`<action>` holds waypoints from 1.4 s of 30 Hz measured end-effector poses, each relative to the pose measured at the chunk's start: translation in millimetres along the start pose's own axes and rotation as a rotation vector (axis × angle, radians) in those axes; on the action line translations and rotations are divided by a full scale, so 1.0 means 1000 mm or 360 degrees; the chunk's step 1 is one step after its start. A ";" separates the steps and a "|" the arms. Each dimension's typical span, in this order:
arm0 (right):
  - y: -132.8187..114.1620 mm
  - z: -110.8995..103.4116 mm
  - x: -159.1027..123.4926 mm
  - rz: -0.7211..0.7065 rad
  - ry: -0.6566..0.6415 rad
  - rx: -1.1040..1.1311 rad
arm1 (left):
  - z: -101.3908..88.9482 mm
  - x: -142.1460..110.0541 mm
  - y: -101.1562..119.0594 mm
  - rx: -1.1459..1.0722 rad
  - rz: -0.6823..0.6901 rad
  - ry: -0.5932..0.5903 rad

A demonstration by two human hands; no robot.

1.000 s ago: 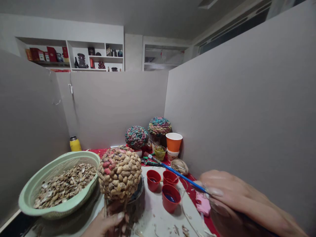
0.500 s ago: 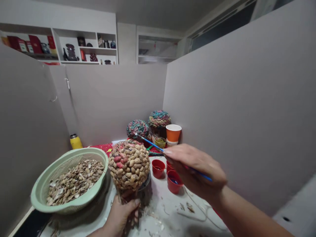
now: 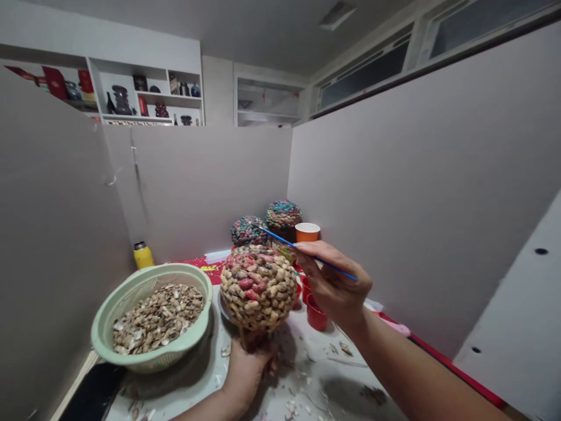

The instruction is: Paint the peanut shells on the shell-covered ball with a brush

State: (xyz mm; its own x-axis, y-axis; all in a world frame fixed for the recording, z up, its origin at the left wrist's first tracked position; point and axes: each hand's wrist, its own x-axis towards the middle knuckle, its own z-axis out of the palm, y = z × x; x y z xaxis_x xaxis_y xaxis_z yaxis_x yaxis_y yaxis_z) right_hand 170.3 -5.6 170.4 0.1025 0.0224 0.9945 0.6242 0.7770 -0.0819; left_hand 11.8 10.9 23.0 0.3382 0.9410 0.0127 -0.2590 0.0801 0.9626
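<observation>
A round ball covered in peanuts (image 3: 263, 292) stands in front of me, mostly tan, with some pink-red and dark shells on its upper left. My left hand (image 3: 248, 365) is closed around the narrow stem under it; part of the grip is hidden beneath the ball. In my right hand (image 3: 339, 278) a thin blue paintbrush (image 3: 280, 238) is pinched, its tip pointing left above the ball, apart from it in the picture. Below that hand are small red cups (image 3: 317, 316), partly covered by the hand and the ball.
To the left sits a green basket (image 3: 103, 345) of shell pieces (image 3: 160, 321). A yellow bottle (image 3: 143, 255) stands behind it. Farther back are two multicoloured peanut balls (image 3: 245, 232) and an orange cup (image 3: 307, 234). Grey partitions (image 3: 210, 181) enclose the table; shell scraps litter its white surface.
The view has shifted. The peanut ball and my left hand on its stem appear farther right, tilted slightly differently. My right hand, still with the paintbrush, now appears a little higher and farther left.
</observation>
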 end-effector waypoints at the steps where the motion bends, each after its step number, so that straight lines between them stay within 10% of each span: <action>1: -0.002 0.004 0.001 -0.0001 0.0017 0.0009 | 0.000 0.000 0.000 -0.0016 0.0022 0.0006; 11: -0.011 0.013 0.004 -0.0075 0.0082 0.0096 | 0.003 0.015 -0.007 -0.0071 0.0117 0.0059; 42: 0.005 -0.059 -0.027 0.0928 0.0502 0.0592 | -0.012 -0.002 -0.008 0.0216 0.0063 0.0022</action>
State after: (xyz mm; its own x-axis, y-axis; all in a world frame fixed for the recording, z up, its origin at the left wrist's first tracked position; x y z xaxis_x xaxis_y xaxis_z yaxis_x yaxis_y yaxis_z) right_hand 216.8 -39.6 139.3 0.5870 0.3569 0.7267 0.1048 0.8566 -0.5053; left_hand 2.3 12.1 12.6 0.3174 0.9470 0.0487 -0.1468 -0.0016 0.9892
